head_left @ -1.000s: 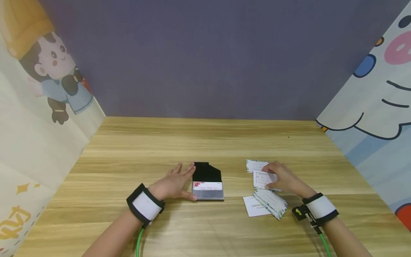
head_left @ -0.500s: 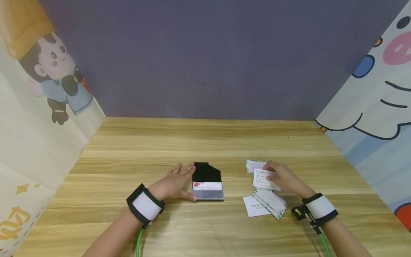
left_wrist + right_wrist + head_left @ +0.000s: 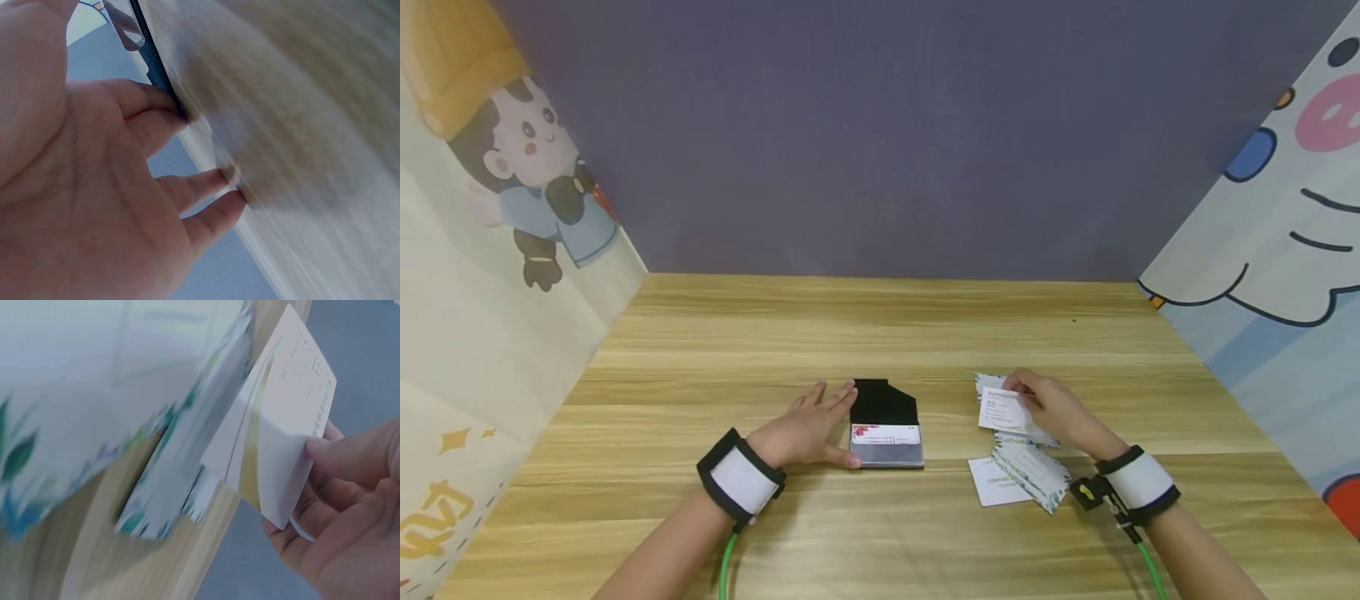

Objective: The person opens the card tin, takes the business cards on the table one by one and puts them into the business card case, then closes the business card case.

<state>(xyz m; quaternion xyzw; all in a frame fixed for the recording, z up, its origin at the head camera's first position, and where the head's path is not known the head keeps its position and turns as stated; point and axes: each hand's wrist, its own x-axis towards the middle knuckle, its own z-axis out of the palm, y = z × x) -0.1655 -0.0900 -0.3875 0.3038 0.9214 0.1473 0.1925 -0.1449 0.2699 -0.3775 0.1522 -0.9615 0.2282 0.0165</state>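
My left hand (image 3: 808,427) lies spread on the table, fingers straight, its index fingertip and thumb touching the left edge of an open card case (image 3: 886,454). The case has a black flap (image 3: 883,402) folded back, and a white card with red flowers (image 3: 891,434) shows inside it. My right hand (image 3: 1060,414) pinches a white business card (image 3: 1002,410) between thumb and fingers. In the right wrist view that business card (image 3: 284,425) has a gold curved stripe and is tilted up off the leaf-edged cards (image 3: 181,456).
Below the held card lie a leaf-edged card (image 3: 1033,471) and a plain white card (image 3: 997,486), overlapping. Another leaf-edged card (image 3: 990,382) is partly covered behind. A dark wall (image 3: 887,142) rises beyond the wooden table (image 3: 760,325), with printed panels at both sides.
My right hand has lifted the business card from the pile and shifted it slightly left and away from me. The left hand and the card case have stayed in place.
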